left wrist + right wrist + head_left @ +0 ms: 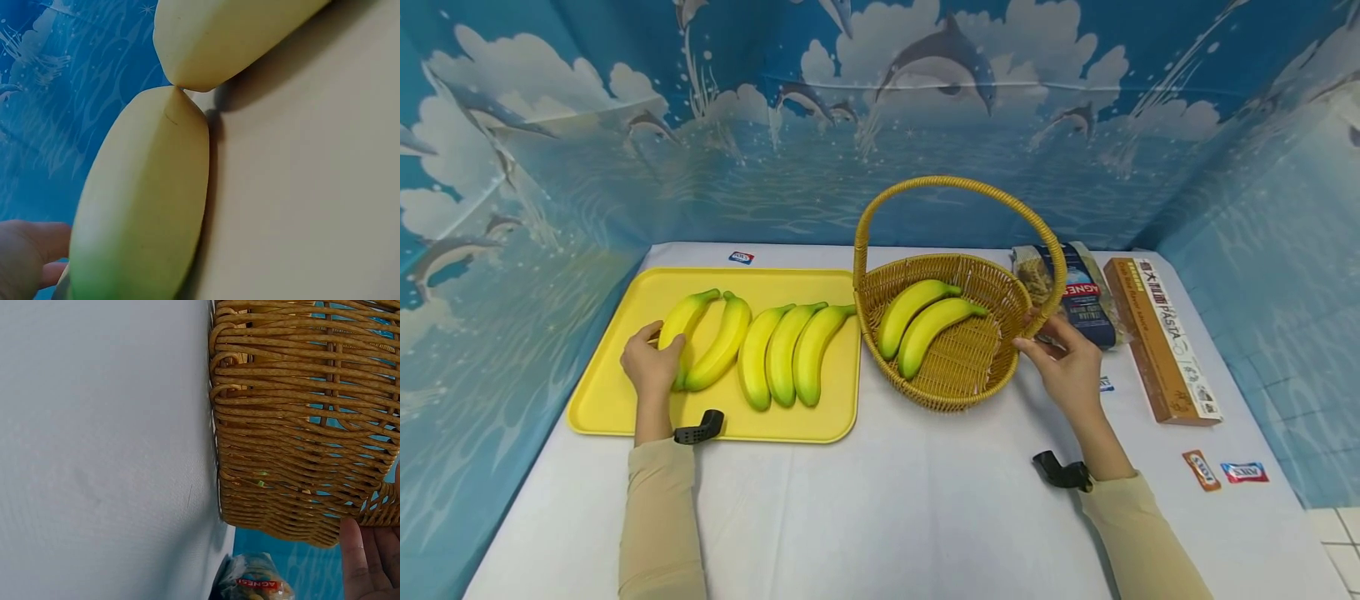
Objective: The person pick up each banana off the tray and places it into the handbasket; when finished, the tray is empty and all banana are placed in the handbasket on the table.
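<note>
My left hand [652, 364] grips the leftmost banana [691, 312] on a yellow tray [602, 400], thumb and fingers on either side of it. Right beside it lies a second banana [724, 354], its lower end close to the first. Three more bananas [784, 358] sit side by side on the tray's right half. At the right edge of a wicker basket [951, 402], my right hand [1070, 367] holds the rim near the foot of the tall handle [955, 181]. Two bananas [925, 333] rest inside, toward the basket's left.
Behind the right hand lies a pasta bag [1086, 308], with a long pasta box [1165, 342] to its right. Small wrapped packets [1244, 472] are scattered on the white tablecloth [910, 517]. A blue dolphin curtain [760, 192] closes off the back and sides.
</note>
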`<action>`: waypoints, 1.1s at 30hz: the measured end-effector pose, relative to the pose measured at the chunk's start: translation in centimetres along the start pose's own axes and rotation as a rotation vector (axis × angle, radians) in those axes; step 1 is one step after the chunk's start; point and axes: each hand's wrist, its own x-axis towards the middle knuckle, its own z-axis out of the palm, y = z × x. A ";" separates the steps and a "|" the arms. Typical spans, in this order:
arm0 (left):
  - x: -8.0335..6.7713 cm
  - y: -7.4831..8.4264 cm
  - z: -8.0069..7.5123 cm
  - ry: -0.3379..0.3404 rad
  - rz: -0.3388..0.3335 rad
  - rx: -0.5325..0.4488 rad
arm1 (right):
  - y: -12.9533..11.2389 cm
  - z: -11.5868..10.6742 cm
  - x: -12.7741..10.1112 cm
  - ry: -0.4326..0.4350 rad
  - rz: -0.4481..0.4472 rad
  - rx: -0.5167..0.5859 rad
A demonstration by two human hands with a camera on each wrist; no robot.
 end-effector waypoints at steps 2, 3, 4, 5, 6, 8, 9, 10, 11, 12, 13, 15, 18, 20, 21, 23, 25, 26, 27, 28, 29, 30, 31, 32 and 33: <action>0.0 0.1 -0.1 0.015 -0.009 0.001 | 0.1 0.0 0.0 0.000 0.002 -0.003; -0.1 0.3 -0.2 0.020 -0.016 0.001 | 0.1 0.0 0.0 0.000 0.000 -0.001; -0.1 0.5 -0.3 0.025 -0.021 0.003 | 0.1 0.0 0.0 0.000 -0.001 -0.001; -0.2 0.9 -0.5 0.035 -0.018 -0.002 | 0.2 0.0 0.0 0.001 -0.002 -0.003; -0.4 1.3 -0.7 0.039 -0.016 -0.007 | 0.2 0.0 0.0 0.001 -0.004 -0.002; -0.8 2.4 -1.2 0.052 -0.003 -0.028 | 0.2 -0.1 0.0 0.001 -0.009 -0.001; -1.1 3.1 -1.4 0.060 0.009 -0.042 | 0.2 -0.1 0.0 0.000 -0.010 0.000; -1.5 3.8 -1.7 0.067 0.025 -0.056 | 0.2 -0.1 0.1 0.000 -0.010 -0.001; -1.9 4.7 -1.8 0.073 0.042 -0.071 | 0.2 -0.1 0.1 0.000 -0.011 -0.001; -2.4 5.5 -2.0 0.078 0.063 -0.083 | 0.2 -0.1 0.1 -0.001 -0.010 -0.001; -3.0 6.4 -2.0 0.085 0.092 -0.099 | 0.2 0.0 0.1 -0.002 -0.009 -0.001; -4.2 8.1 -2.0 0.096 0.173 -0.122 | 0.2 0.0 0.2 -0.003 -0.005 -0.001; -6.5 10.5 -1.6 0.087 0.319 -0.152 | 0.2 0.0 0.2 -0.002 -0.006 0.003; -8.0 11.9 -1.1 0.059 0.420 -0.172 | 0.2 0.0 0.2 -0.001 -0.012 0.004; -8.9 12.6 -0.7 0.038 0.466 -0.179 | 0.1 0.0 0.2 0.000 -0.015 0.008; -10.5 14.0 0.3 -0.016 0.548 -0.191 | 0.1 -0.1 0.2 0.001 -0.020 0.012; -11.9 15.3 1.6 -0.084 0.621 -0.191 | 0.2 -0.1 0.3 0.002 -0.023 0.016; -12.6 15.9 2.4 -0.119 0.651 -0.185 | 0.2 -0.1 0.3 0.004 -0.023 0.017; -13.2 16.6 3.2 -0.155 0.675 -0.183 | 0.2 -0.1 0.3 0.005 -0.024 0.017; -13.7 17.1 4.1 -0.190 0.694 -0.179 | 0.2 -0.1 0.3 0.006 -0.025 0.011; -14.1 17.7 5.0 -0.222 0.711 -0.174 | 0.3 -0.1 0.3 0.008 -0.026 0.005; -14.5 18.2 5.9 -0.253 0.724 -0.171 | 0.3 0.0 0.2 0.010 -0.026 -0.002; -14.8 18.7 6.7 -0.281 0.733 -0.166 | 0.3 0.0 0.2 0.010 -0.026 -0.005; -15.1 19.1 7.6 -0.309 0.738 -0.161 | 0.3 0.0 0.2 0.009 -0.025 -0.003; -15.3 19.5 8.4 -0.335 0.736 -0.154 | 0.3 0.0 0.2 0.007 -0.022 -0.002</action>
